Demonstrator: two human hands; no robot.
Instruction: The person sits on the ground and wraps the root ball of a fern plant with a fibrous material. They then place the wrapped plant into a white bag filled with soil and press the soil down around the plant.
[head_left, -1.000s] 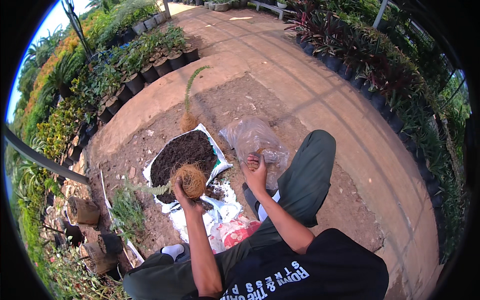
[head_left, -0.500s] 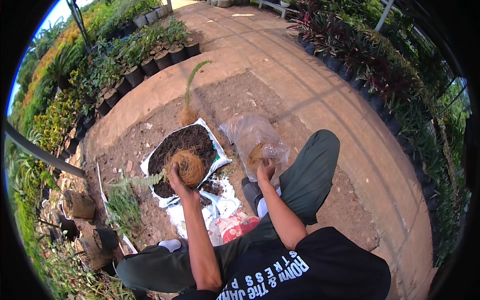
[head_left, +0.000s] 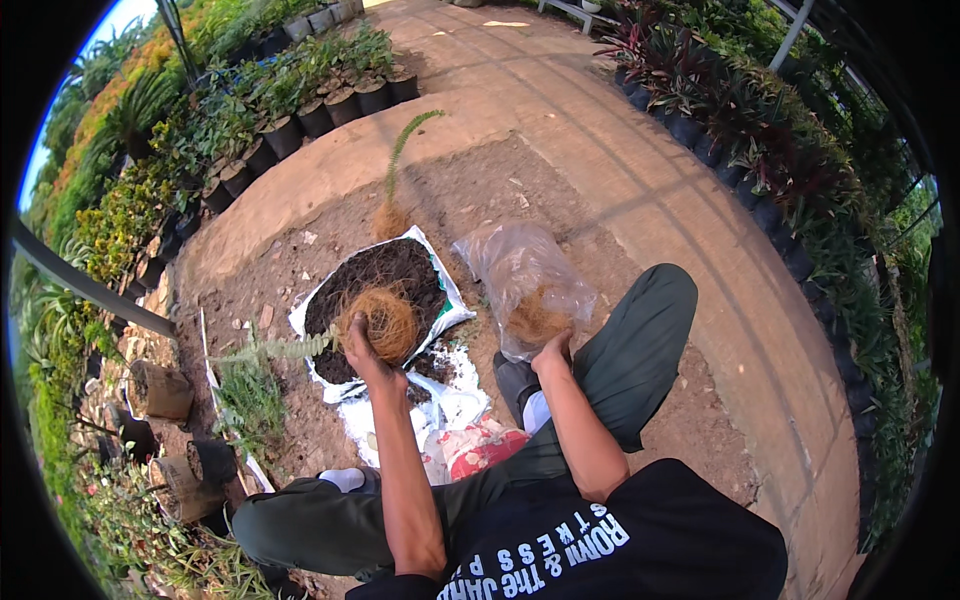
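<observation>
Brown bare soil (head_left: 560, 215) lies open around us from ten to two o'clock, edged by a paved path (head_left: 640, 130) and rows of black pots (head_left: 300, 115). At eleven o'clock our left hand (head_left: 362, 352) has its fingers curled about a fibre-wrapped root ball (head_left: 385, 320), its fern frond (head_left: 275, 348) pointing to nine, held over the white sack of dark soil (head_left: 385, 270). At one o'clock our right hand (head_left: 552, 350) pinches the lower edge of a clear plastic bag (head_left: 520, 270) holding coconut fibre (head_left: 535, 320), just beyond the fingertips.
</observation>
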